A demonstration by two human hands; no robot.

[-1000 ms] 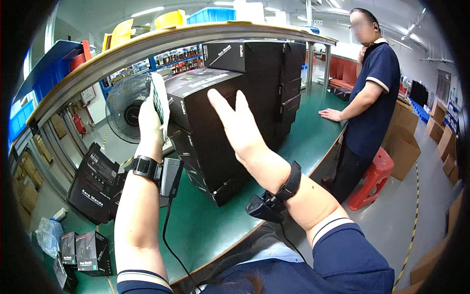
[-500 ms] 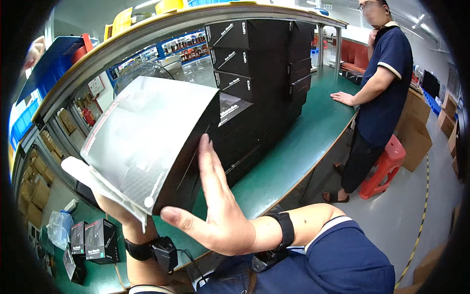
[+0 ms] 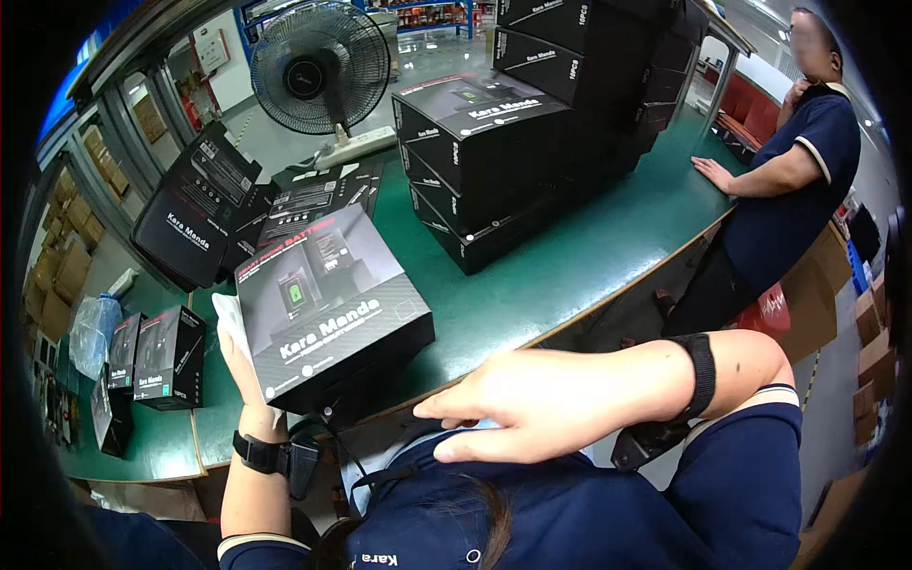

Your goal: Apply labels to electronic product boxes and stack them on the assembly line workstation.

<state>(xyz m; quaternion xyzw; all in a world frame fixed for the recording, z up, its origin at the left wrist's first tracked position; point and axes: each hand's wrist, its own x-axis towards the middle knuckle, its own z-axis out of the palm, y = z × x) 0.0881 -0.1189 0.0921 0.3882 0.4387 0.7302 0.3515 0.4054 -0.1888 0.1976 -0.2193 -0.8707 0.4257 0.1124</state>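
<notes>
A black printed box (image 3: 332, 304) with a grey picture on its lid is in front of me at the table's near edge, slightly turned. My left hand (image 3: 241, 366) presses a thin white cloth (image 3: 228, 318) against the box's left side; the box hides part of its fingers. To the right of the box is my right hand (image 3: 494, 404), apart from it, fingers stretched out and holding nothing. Beyond the box lie a black carton with raised flaps (image 3: 195, 214) and a flat black printed sheet of card (image 3: 313, 204).
Black boxes (image 3: 503, 171) stand stacked on the green table (image 3: 513, 304). Smaller black boxes (image 3: 171, 356) and a clear plastic bag (image 3: 93, 332) lie at left. A fan (image 3: 321, 71) and a white power strip (image 3: 356, 147) are behind. A person (image 3: 784, 171) leans on the table at right.
The box has come down from a raised, steeply tilted position, so its lid now shows. My right hand has left the box's side and moved right, toward my body. My view has shifted.
</notes>
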